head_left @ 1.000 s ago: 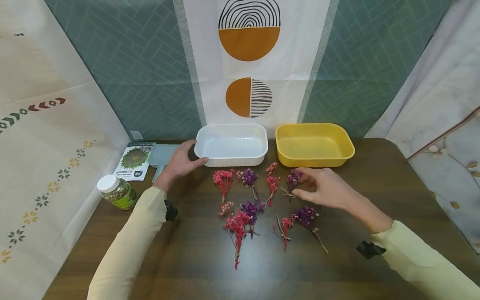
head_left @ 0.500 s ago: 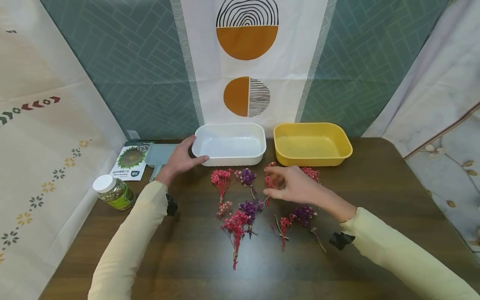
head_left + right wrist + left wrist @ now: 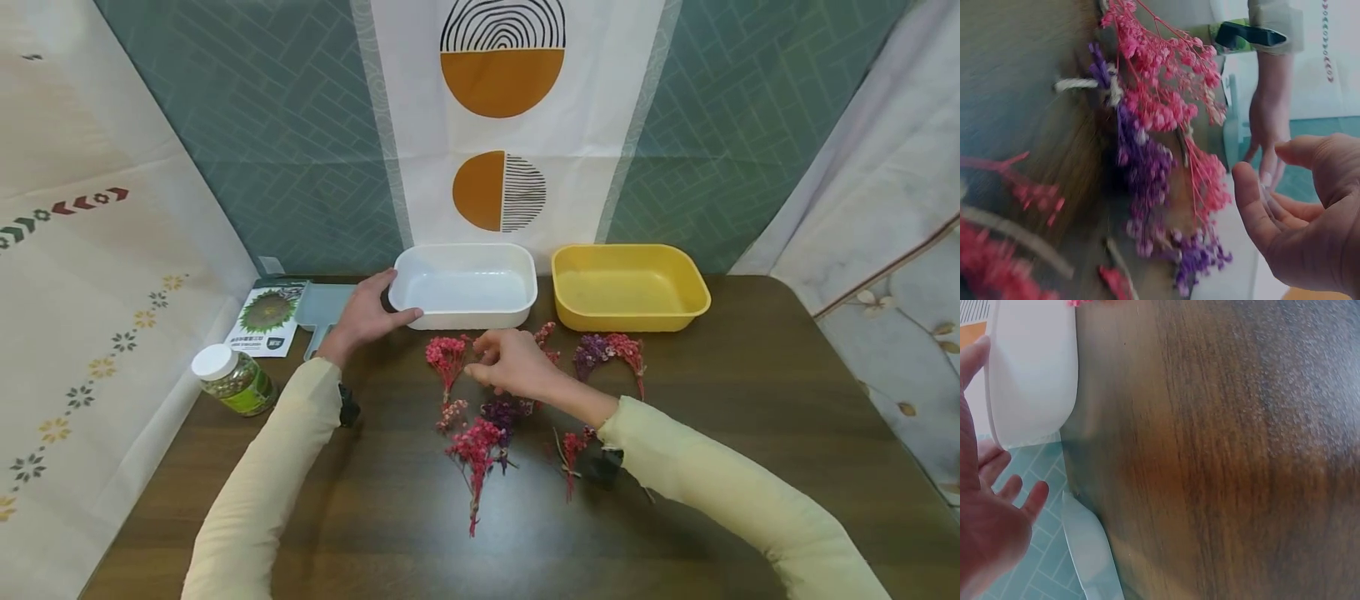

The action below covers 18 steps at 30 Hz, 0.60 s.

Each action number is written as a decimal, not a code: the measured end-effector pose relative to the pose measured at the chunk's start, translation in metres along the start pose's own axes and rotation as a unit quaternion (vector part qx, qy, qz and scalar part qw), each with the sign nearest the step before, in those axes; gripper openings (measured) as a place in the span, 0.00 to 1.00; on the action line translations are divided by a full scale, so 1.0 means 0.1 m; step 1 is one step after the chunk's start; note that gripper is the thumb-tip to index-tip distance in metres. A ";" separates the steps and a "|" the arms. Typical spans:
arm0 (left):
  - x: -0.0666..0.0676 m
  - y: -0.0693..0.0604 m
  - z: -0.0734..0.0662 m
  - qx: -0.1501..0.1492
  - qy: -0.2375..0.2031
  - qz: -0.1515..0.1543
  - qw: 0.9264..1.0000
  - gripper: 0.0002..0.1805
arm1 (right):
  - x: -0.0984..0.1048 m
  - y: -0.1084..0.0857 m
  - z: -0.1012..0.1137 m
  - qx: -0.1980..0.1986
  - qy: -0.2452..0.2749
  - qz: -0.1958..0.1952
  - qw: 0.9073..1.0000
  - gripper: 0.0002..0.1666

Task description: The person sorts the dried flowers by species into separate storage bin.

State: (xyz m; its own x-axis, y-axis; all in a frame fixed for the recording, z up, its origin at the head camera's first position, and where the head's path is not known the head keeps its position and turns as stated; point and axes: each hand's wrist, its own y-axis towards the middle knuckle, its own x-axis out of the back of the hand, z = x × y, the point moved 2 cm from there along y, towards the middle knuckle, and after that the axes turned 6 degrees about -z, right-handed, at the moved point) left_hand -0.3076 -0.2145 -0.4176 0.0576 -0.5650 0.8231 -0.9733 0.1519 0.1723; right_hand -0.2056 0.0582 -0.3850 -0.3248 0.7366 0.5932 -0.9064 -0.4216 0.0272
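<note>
My left hand [image 3: 366, 318] rests against the left end of the white bin [image 3: 463, 320], fingers spread; the left wrist view shows the thumb and fingertips along the rim of the white bin [image 3: 1035, 369]. Over the dried flowers hovers my right hand [image 3: 517, 363], loosely bent and holding nothing, just right of a pink bunch [image 3: 446, 354]. It covers part of the flowers beneath. In the right wrist view my right hand [image 3: 1310, 212] has a gap between thumb and fingers, beside pink flowers [image 3: 1207, 175] and purple flowers [image 3: 1147, 169].
A yellow bin [image 3: 632, 321] stands right of the white one. Purple and red bunches [image 3: 622, 346] lie before it, with a large pink bunch [image 3: 474, 450] nearer the front. At left are a lidded jar [image 3: 243, 385], a seed packet [image 3: 266, 321] and a blue-grey object [image 3: 322, 304].
My right hand has moved left, from the purple bunch before the yellow bin to beside the upper-left pink bunch. A red bunch beside that purple one has come into view. My left hand stays at the white bin.
</note>
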 end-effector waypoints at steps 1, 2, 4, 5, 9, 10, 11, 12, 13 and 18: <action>0.00 0.00 0.00 -0.001 0.003 0.001 1.000 0.52 | -0.05 0.04 0.01 -0.002 -0.001 0.000 1.000 0.25; 0.01 0.00 0.01 -0.002 0.004 0.001 1.000 0.52 | -0.09 0.07 0.02 -0.004 -0.002 -0.001 1.000 0.26; 0.01 0.01 0.00 -0.001 0.005 0.003 1.000 0.52 | -0.16 0.11 0.04 -0.011 -0.006 -0.002 1.000 0.27; 0.00 0.01 0.00 0.000 0.004 0.004 1.000 0.52 | -0.18 0.13 0.04 -0.017 -0.008 -0.002 1.000 0.28; 0.01 0.00 -0.01 0.008 0.001 0.004 1.000 0.52 | -0.28 0.20 0.06 -0.036 -0.020 -0.001 0.999 0.30; 0.01 0.00 -0.01 0.011 0.000 0.003 1.000 0.52 | -0.29 0.21 0.06 -0.040 -0.021 -0.001 0.999 0.31; 0.01 -0.01 -0.01 0.011 0.001 0.003 1.000 0.52 | -0.31 0.23 0.06 -0.042 -0.024 -0.002 0.999 0.31; 0.02 -0.01 -0.01 0.012 0.001 0.003 1.000 0.52 | -0.32 0.24 0.06 -0.046 -0.026 -0.002 0.999 0.32; 0.02 -0.01 -0.01 0.012 0.001 0.003 1.000 0.52 | -0.34 0.25 0.06 -0.049 -0.027 -0.003 0.998 0.33; 0.01 -0.01 0.00 0.015 -0.001 0.004 1.000 0.52 | -0.38 0.27 0.01 -0.048 -0.038 -0.007 0.998 0.37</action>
State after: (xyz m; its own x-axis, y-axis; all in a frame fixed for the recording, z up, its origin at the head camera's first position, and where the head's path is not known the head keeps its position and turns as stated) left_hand -0.3064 -0.2150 -0.4170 0.0490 -0.5650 0.8236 -0.9801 0.1315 0.1485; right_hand -0.2178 0.0182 -0.4062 -0.2933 0.6988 0.6525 -0.9338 -0.3558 -0.0386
